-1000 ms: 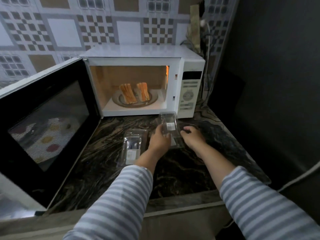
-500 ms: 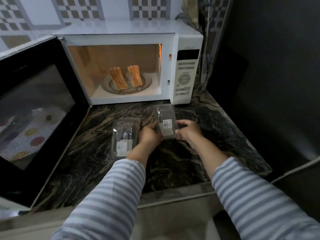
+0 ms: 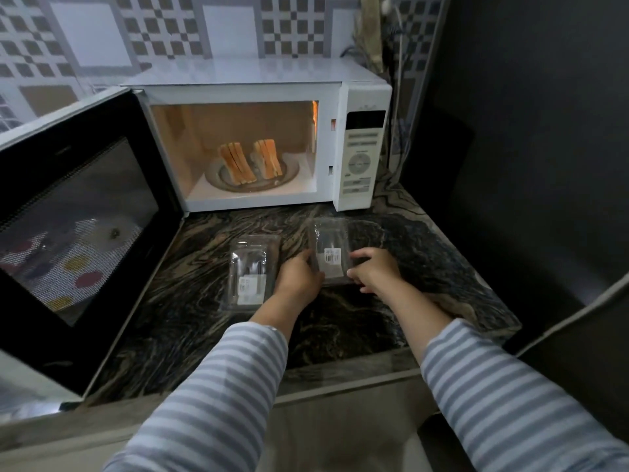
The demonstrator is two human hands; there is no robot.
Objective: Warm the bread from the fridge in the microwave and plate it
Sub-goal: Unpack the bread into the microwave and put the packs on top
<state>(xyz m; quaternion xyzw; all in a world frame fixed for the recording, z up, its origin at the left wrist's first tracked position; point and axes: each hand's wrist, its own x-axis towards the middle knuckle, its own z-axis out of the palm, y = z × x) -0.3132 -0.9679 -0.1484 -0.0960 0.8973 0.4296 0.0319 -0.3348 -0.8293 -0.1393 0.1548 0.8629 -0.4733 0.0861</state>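
Observation:
The white microwave (image 3: 360, 97) stands at the back of the counter, lit inside, its door (image 3: 75, 219) swung wide to the left. Two stacks of bread slices (image 3: 250, 161) stand on the glass turntable (image 3: 292, 172) inside. A clear plastic bread container (image 3: 330, 247) with a barcode label rests on the dark marbled counter (image 3: 190, 301). My left hand (image 3: 299, 277) grips its left side and my right hand (image 3: 372, 270) grips its right side. A second clear container (image 3: 250, 270) lies just left of my left hand.
A dark wall or appliance (image 3: 527, 131) rises at the right of the counter. A cable (image 3: 400, 80) hangs down behind the microwave's right side. The tiled wall runs behind. The counter's front edge (image 3: 340, 379) lies below my forearms.
The container was tilted up in my left hand; now it is lower, near the counter, with both hands on its sides. My head view has shifted a little.

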